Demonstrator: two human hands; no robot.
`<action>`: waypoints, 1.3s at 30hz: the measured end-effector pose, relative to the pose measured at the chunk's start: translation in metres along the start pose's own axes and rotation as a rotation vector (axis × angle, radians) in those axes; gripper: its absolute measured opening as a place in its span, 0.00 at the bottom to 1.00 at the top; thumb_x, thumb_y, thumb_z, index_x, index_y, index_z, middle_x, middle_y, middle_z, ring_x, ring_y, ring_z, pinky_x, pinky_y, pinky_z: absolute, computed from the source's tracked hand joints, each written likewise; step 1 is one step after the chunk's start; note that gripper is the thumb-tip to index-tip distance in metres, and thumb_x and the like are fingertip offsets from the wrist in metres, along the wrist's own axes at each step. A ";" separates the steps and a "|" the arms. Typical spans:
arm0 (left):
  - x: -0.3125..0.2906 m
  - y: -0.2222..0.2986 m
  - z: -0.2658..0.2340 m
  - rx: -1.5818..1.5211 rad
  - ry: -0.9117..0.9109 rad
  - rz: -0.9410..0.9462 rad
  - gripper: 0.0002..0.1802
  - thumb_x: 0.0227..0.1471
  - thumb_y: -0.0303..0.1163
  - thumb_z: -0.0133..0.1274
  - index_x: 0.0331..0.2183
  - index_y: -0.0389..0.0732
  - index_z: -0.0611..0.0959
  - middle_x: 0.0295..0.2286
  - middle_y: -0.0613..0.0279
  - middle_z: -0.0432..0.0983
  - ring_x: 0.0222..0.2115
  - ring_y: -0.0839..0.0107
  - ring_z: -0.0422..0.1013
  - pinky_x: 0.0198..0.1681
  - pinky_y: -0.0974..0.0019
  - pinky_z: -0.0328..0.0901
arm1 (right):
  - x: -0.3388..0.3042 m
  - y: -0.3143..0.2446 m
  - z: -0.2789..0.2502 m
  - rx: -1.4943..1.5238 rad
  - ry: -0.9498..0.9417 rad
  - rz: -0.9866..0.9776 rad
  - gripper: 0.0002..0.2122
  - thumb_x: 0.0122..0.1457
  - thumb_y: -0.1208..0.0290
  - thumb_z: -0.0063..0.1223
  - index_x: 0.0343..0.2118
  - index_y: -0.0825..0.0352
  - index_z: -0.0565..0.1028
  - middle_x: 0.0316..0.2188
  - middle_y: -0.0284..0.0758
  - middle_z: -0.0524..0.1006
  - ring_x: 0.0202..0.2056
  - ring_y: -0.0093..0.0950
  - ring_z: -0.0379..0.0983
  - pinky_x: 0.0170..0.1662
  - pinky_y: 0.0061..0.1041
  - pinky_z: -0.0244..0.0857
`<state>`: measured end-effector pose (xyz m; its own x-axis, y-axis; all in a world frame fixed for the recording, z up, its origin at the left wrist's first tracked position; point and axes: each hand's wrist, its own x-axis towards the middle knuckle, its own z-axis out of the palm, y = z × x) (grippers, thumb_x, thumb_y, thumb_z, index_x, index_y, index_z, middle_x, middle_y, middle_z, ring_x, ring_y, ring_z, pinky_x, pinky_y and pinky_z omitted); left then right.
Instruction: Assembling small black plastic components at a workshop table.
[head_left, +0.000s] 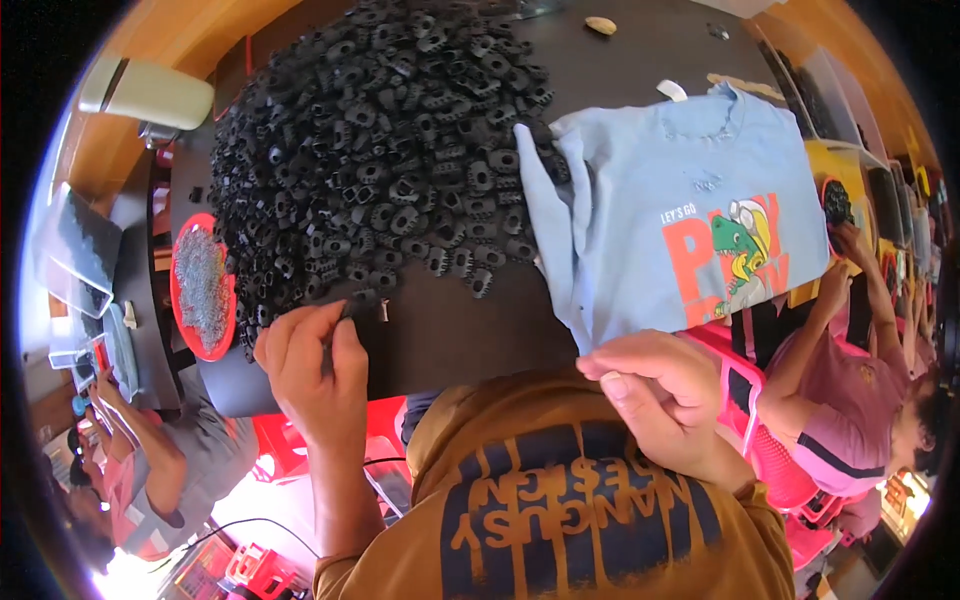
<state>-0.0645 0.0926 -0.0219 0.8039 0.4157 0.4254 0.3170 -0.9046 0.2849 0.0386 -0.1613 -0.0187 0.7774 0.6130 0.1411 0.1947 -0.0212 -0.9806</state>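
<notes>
A big heap of small black toothed plastic pieces (390, 150), like halves of hair claw clips, covers the table's left and middle. At its near edge my left hand (318, 365) is closed, thumb and forefinger pinching what looks like one dark piece (350, 308). A tiny pale-and-red bit (384, 310) lies just right of those fingertips. My right hand (665, 390) is closed too, by the near edge of a folded light-blue T-shirt (640, 215) with a dinosaur print. Thumb and fingers curl together there; anything between them is hidden.
A red dish (232, 335) of small silvery metal parts stands at the table's left edge. A pale cylindrical container (158, 95) is at far left. A beige object (600, 25) lies at the back. Co-workers sit at left and right; the right one (840, 400) wears pink.
</notes>
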 end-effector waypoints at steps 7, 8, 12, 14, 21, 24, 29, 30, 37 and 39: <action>0.008 0.068 -0.010 -0.773 -0.298 -0.024 0.07 0.39 0.28 0.53 0.25 0.35 0.78 0.25 0.56 0.70 0.27 0.65 0.64 0.35 0.65 0.59 | 0.020 -0.001 0.002 0.016 -0.078 -0.086 0.13 0.50 0.78 0.56 0.40 0.70 0.73 0.30 0.40 0.75 0.29 0.36 0.74 0.32 0.28 0.67; 0.010 0.074 -0.008 -0.865 -0.356 0.005 0.09 0.40 0.31 0.54 0.25 0.35 0.78 0.25 0.57 0.70 0.26 0.65 0.64 0.36 0.63 0.58 | 0.021 0.000 0.004 0.068 -0.058 -0.150 0.15 0.49 0.76 0.57 0.42 0.70 0.72 0.32 0.40 0.75 0.32 0.38 0.73 0.34 0.29 0.67; 0.016 0.093 0.002 -0.943 -0.490 0.043 0.13 0.44 0.38 0.56 0.26 0.36 0.78 0.25 0.59 0.70 0.26 0.67 0.64 0.39 0.60 0.55 | 0.017 0.004 -0.002 0.113 0.001 -0.217 0.16 0.49 0.75 0.58 0.42 0.69 0.72 0.32 0.40 0.74 0.32 0.39 0.72 0.33 0.31 0.66; 0.019 0.098 0.003 -0.959 -0.533 0.065 0.14 0.45 0.38 0.56 0.28 0.35 0.78 0.27 0.58 0.70 0.27 0.67 0.64 0.38 0.63 0.56 | 0.011 0.003 -0.013 0.141 -0.080 -0.133 0.15 0.49 0.79 0.59 0.41 0.72 0.74 0.33 0.40 0.74 0.35 0.32 0.73 0.35 0.25 0.66; 0.025 0.125 0.012 -1.219 -0.705 -0.198 0.07 0.43 0.23 0.54 0.30 0.33 0.78 0.29 0.57 0.70 0.31 0.70 0.64 0.35 0.71 0.59 | 0.004 0.015 -0.029 0.420 0.063 -0.068 0.09 0.51 0.77 0.57 0.37 0.70 0.74 0.26 0.34 0.73 0.25 0.26 0.69 0.28 0.22 0.61; 0.029 0.132 0.015 -1.181 -0.731 -0.160 0.07 0.41 0.20 0.54 0.29 0.33 0.78 0.29 0.57 0.71 0.30 0.71 0.65 0.34 0.71 0.59 | 0.002 0.017 -0.036 0.381 0.089 -0.091 0.10 0.51 0.78 0.57 0.37 0.71 0.74 0.26 0.35 0.73 0.25 0.27 0.69 0.28 0.22 0.62; 0.036 0.145 0.017 -0.961 -0.745 -0.059 0.07 0.36 0.16 0.55 0.25 0.35 0.78 0.26 0.60 0.71 0.24 0.72 0.66 0.27 0.73 0.61 | -0.001 0.020 -0.051 0.328 0.017 -0.090 0.11 0.50 0.80 0.58 0.38 0.73 0.75 0.30 0.39 0.75 0.30 0.29 0.73 0.31 0.22 0.65; 0.037 0.147 0.019 -0.963 -0.749 -0.050 0.07 0.36 0.16 0.55 0.25 0.35 0.78 0.26 0.60 0.71 0.24 0.72 0.66 0.27 0.73 0.61 | -0.002 0.021 -0.052 0.323 0.036 -0.101 0.12 0.50 0.80 0.59 0.39 0.73 0.75 0.30 0.38 0.75 0.30 0.28 0.73 0.31 0.22 0.65; 0.052 0.162 0.030 -0.772 -0.626 0.197 0.07 0.35 0.16 0.54 0.23 0.35 0.77 0.23 0.59 0.70 0.22 0.70 0.65 0.26 0.71 0.61 | -0.001 0.024 -0.067 0.179 0.072 -0.116 0.13 0.48 0.80 0.60 0.39 0.70 0.76 0.27 0.36 0.76 0.27 0.28 0.73 0.28 0.23 0.64; 0.063 0.167 0.040 -0.767 -0.575 0.203 0.05 0.39 0.17 0.53 0.24 0.35 0.77 0.22 0.59 0.69 0.23 0.69 0.65 0.26 0.70 0.61 | 0.001 0.031 -0.070 0.114 0.161 -0.140 0.12 0.48 0.79 0.60 0.38 0.69 0.76 0.27 0.36 0.76 0.27 0.28 0.73 0.28 0.23 0.64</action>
<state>0.0595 -0.0360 0.0178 0.9941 -0.0344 0.1030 -0.1044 -0.5625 0.8202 0.0877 -0.2167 -0.0397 0.8347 0.4697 0.2875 0.2454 0.1500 -0.9577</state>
